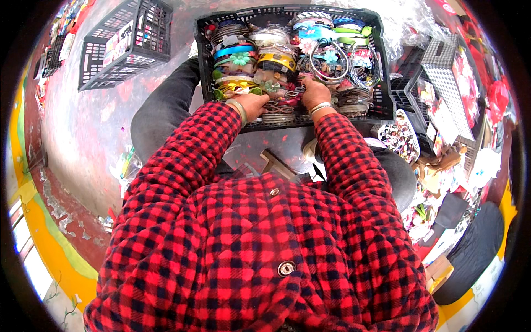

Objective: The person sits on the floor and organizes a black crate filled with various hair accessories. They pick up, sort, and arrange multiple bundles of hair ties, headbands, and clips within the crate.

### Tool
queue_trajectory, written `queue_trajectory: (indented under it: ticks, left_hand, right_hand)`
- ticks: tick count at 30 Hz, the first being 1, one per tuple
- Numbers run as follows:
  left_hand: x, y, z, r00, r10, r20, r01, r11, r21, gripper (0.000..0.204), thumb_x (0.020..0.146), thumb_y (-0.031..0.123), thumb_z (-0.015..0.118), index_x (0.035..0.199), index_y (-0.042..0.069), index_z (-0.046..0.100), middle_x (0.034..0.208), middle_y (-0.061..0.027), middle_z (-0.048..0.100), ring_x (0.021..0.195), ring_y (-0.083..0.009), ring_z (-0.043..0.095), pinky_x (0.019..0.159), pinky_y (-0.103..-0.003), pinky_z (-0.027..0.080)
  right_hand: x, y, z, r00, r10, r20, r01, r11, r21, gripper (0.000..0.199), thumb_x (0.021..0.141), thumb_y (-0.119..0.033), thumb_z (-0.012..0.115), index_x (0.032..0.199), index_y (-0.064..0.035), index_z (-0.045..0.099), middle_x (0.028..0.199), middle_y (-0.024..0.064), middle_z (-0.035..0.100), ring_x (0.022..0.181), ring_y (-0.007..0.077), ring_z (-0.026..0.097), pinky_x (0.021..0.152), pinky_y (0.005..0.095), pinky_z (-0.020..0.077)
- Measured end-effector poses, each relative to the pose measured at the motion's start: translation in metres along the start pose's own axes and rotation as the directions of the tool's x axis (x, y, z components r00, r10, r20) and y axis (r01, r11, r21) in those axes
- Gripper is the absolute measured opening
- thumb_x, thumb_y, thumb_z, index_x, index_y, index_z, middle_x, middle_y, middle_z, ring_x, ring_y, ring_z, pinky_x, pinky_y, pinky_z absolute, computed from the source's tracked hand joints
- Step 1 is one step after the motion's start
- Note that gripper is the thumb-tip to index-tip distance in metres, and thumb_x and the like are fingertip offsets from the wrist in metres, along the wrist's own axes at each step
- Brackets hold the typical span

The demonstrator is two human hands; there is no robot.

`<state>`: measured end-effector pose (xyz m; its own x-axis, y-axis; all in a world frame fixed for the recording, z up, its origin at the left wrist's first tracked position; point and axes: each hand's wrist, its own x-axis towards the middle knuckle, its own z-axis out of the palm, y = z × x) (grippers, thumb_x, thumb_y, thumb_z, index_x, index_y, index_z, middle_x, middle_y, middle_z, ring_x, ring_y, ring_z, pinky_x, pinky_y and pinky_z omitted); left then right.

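A black plastic crate in front of me holds several packed rows of headbands. In its near middle part, my left hand and my right hand reach in from either side of a bundle of reddish braided headbands. Both hands have bent fingers closed at the ends of this bundle; the fingertips are partly hidden. Left of it lie yellow headbands, and further in are a yellow patterned band and a blue headband. A large silvery hoop rests on top at the right.
Another black crate stands on the floor at the far left. To the right are more crates, a patterned box, a white container of small goods and scattered packaging. Clear plastic wrap lies behind the crate.
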<state>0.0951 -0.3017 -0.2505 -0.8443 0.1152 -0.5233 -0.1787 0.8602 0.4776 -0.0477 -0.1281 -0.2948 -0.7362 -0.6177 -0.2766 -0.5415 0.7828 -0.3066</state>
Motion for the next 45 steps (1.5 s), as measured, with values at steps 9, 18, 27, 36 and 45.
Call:
queue_trajectory:
  ticks: [9, 18, 27, 36, 45]
  left_hand:
    - [0.002, -0.011, -0.003, 0.998, -0.027, -0.054, 0.027, 1.0, 0.012, 0.021, 0.079, 0.019, 0.055, 0.094, 0.007, 0.046, 0.081, -0.0209, 0.057, 0.082, -0.039, 0.055, 0.069, -0.044, 0.043]
    - [0.006, -0.014, 0.025, 0.997, 0.036, -0.066, -0.035, 0.999, 0.021, 0.015, 0.079, 0.011, 0.048, 0.09, 0.003, 0.042, 0.078, -0.0215, 0.056, 0.08, -0.0386, 0.055, 0.066, -0.044, 0.043]
    - [0.003, -0.013, 0.038, 0.995, 0.033, -0.093, -0.021, 0.991, 0.133, 0.021, 0.081, 0.01, 0.042, 0.101, 0.005, 0.043, 0.085, -0.019, 0.059, 0.082, -0.0335, 0.058, 0.067, -0.042, 0.047]
    - [0.005, -0.018, 0.042, 0.979, 0.107, -0.174, -0.04, 0.936, 0.35, 0.021, 0.077, 0.015, 0.047, 0.098, 0.012, 0.051, 0.085, -0.0094, 0.059, 0.086, -0.0239, 0.055, 0.077, -0.034, 0.038]
    - [0.018, -0.02, 0.042, 0.977, 0.127, -0.17, -0.066, 0.945, 0.321, 0.015, 0.076, 0.014, 0.048, 0.09, 0.011, 0.052, 0.084, -0.007, 0.058, 0.085, -0.0253, 0.052, 0.073, -0.038, 0.04]
  right_hand:
    - [-0.004, 0.01, -0.004, 0.984, -0.085, 0.158, 0.084, 0.996, 0.011, 0.019, 0.07, -0.016, 0.055, 0.088, -0.0089, 0.056, 0.081, 0.0177, 0.059, 0.081, 0.0346, 0.056, 0.071, 0.0423, 0.0441]
    - [-0.019, 0.015, 0.025, 0.988, -0.116, 0.1, 0.123, 0.991, -0.061, 0.013, 0.076, -0.013, 0.046, 0.088, -0.0088, 0.049, 0.078, 0.0171, 0.06, 0.074, 0.036, 0.058, 0.063, 0.0452, 0.0463]
    - [-0.017, -0.004, 0.018, 0.968, -0.026, 0.251, 0.075, 0.979, -0.189, 0.015, 0.083, -0.012, 0.038, 0.093, -0.0068, 0.048, 0.087, 0.0161, 0.061, 0.082, 0.0324, 0.06, 0.067, 0.0423, 0.0479]
    - [-0.012, -0.012, 0.011, 0.962, -0.008, 0.273, 0.045, 0.991, -0.129, 0.019, 0.083, -0.012, 0.038, 0.097, -0.0056, 0.05, 0.092, 0.0173, 0.06, 0.087, 0.0331, 0.058, 0.072, 0.0418, 0.0473]
    - [-0.003, -0.019, 0.012, 0.95, 0.072, 0.303, -0.036, 0.992, -0.123, 0.019, 0.082, -0.012, 0.041, 0.097, -0.0068, 0.052, 0.094, 0.0163, 0.061, 0.088, 0.0317, 0.059, 0.073, 0.0405, 0.0475]
